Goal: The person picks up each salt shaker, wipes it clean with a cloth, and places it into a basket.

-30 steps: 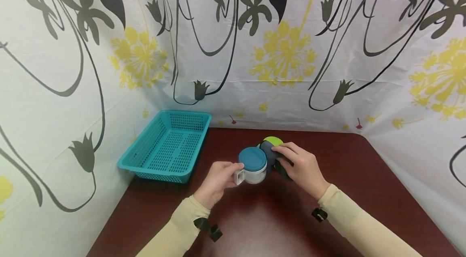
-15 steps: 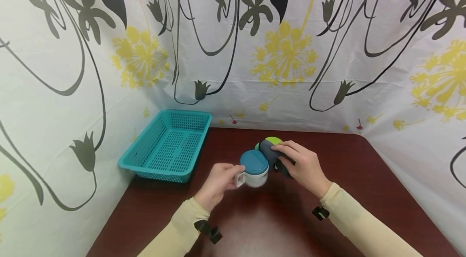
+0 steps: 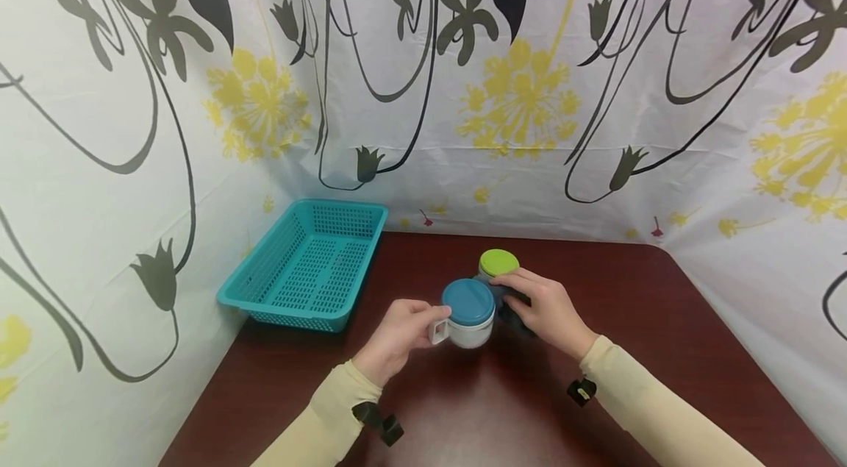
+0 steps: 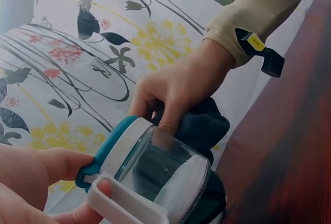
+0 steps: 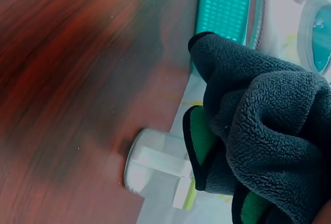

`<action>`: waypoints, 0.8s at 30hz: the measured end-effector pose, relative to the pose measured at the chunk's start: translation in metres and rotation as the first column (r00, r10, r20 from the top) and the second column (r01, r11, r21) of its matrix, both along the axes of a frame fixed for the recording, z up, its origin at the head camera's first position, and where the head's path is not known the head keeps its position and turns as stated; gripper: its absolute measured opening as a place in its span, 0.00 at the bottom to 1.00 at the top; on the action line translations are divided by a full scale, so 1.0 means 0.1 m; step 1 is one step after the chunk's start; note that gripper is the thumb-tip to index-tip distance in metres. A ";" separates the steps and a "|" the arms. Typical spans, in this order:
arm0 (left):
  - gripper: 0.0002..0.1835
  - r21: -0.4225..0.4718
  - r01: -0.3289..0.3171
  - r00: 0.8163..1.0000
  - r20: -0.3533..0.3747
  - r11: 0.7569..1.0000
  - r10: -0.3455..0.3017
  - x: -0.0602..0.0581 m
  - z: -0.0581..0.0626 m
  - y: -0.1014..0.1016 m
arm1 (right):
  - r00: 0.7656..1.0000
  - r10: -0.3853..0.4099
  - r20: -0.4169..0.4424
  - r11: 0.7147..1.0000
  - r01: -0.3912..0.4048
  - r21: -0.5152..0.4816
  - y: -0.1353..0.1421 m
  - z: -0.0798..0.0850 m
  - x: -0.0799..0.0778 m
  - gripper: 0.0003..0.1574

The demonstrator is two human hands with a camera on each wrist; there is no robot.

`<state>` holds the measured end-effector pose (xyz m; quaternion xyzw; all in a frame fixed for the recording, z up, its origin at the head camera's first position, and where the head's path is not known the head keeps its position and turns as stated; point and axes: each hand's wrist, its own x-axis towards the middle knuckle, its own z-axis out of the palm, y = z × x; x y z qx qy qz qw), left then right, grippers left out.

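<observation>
My left hand grips the white handle of a clear glass jar with a blue lid, raised over the table. In the left wrist view the jar leans on its side, with something white showing through the glass. A dark grey fleecy cloth with a green underside hangs bunched from my right hand. The head view has most of the cloth hidden behind the blue-lidded jar and the fingers. Just beyond stands a second glass jar with a lime green lid, partly covered by my right hand.
A turquoise plastic basket with slotted sides sits at the table's back left. The dark red wooden table meets a flower-printed curtain at its back and sides.
The blue-lidded jar has come slightly right and nearer to me. The cloth has dropped lower behind it, leaving more of the lime green lid visible. The right hand has barely moved.
</observation>
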<state>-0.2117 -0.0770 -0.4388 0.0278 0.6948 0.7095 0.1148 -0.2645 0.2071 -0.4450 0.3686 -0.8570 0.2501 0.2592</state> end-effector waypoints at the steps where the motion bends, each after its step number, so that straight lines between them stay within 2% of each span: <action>1: 0.19 0.001 0.005 1.000 -0.003 1.000 -0.005 0.00 0.00 0.00 | 1.000 -0.001 0.006 1.000 0.001 -0.005 0.00 -0.01 0.00 0.33; 8: 0.16 -0.009 0.066 0.997 -0.042 0.998 -0.066 0.00 0.01 0.00 | 0.998 0.003 0.059 0.999 0.000 -0.055 0.00 0.01 0.01 0.32; 19: 0.15 -0.006 0.103 0.995 0.013 0.995 -0.103 0.02 -0.01 0.02 | 0.999 0.027 0.034 0.990 -0.022 -0.137 -0.01 0.10 0.04 0.31; 24: 0.14 0.005 0.113 0.993 0.012 0.994 -0.113 0.03 0.01 0.01 | 0.999 0.043 0.024 0.986 -0.038 -0.161 -0.02 0.12 0.05 0.31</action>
